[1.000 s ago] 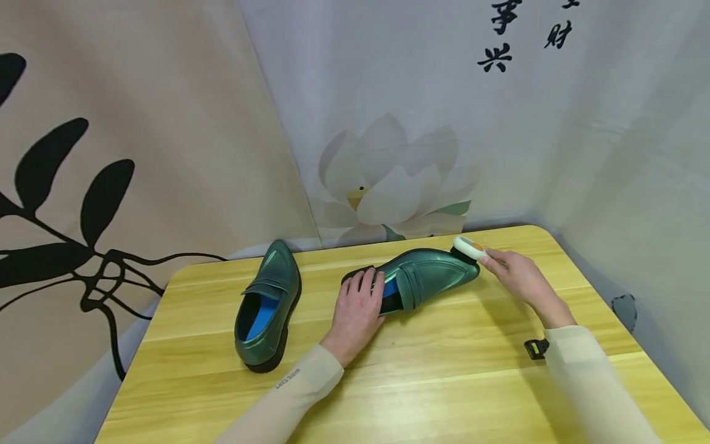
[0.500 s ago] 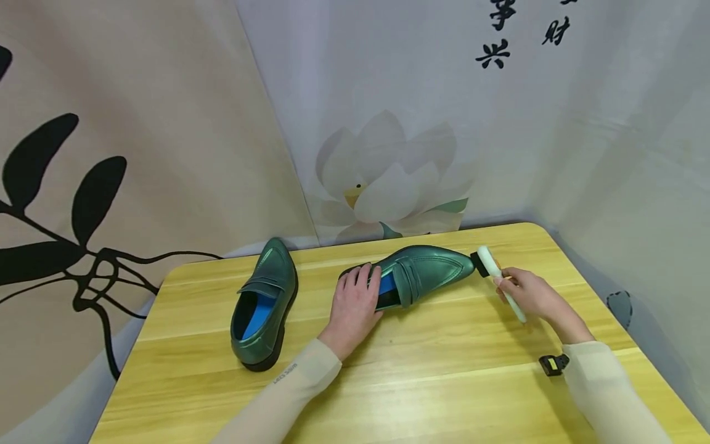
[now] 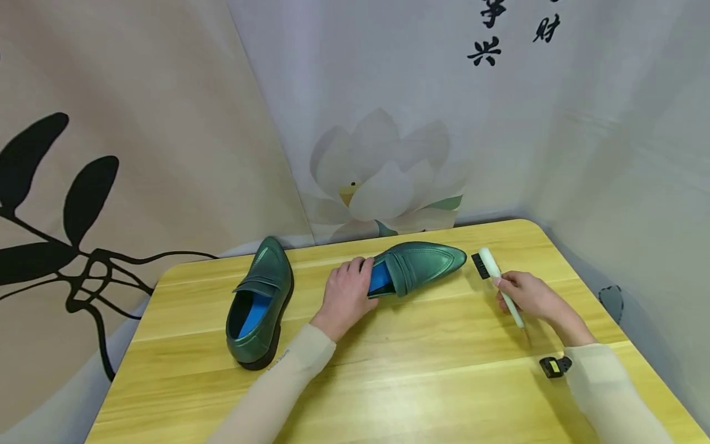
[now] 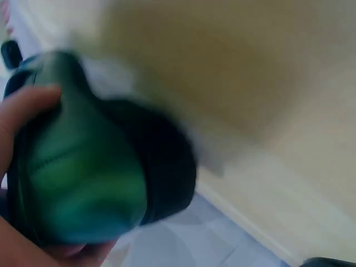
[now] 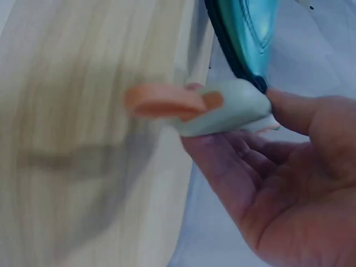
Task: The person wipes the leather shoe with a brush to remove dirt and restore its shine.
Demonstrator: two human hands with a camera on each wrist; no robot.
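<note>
A green loafer (image 3: 429, 265) with a blue insole points its toe to the right in the head view. My left hand (image 3: 345, 297) grips it round the heel; the left wrist view shows the thumb on one side of the green heel (image 4: 89, 172) and fingers beneath. Off the toe, to the right, my right hand (image 3: 532, 300) pinches a white-handled brush (image 3: 490, 264) with black bristles turned toward the shoe. In the right wrist view an orange loop (image 5: 161, 100) hangs from the handle's end. The second green loafer (image 3: 261, 308) stands to the left, untouched.
Both loafers are on a light wooden table (image 3: 421, 382) with rounded far corners. Behind it hangs a pale curtain (image 3: 388, 74) printed with a lotus, dark leaves and characters. A small black device (image 3: 554, 367) sits at the right wrist.
The brush has come off the loafer's toe, moving right and toward me, and has turned in the right hand. My left hand has shifted from the shoe's opening to round its heel.
</note>
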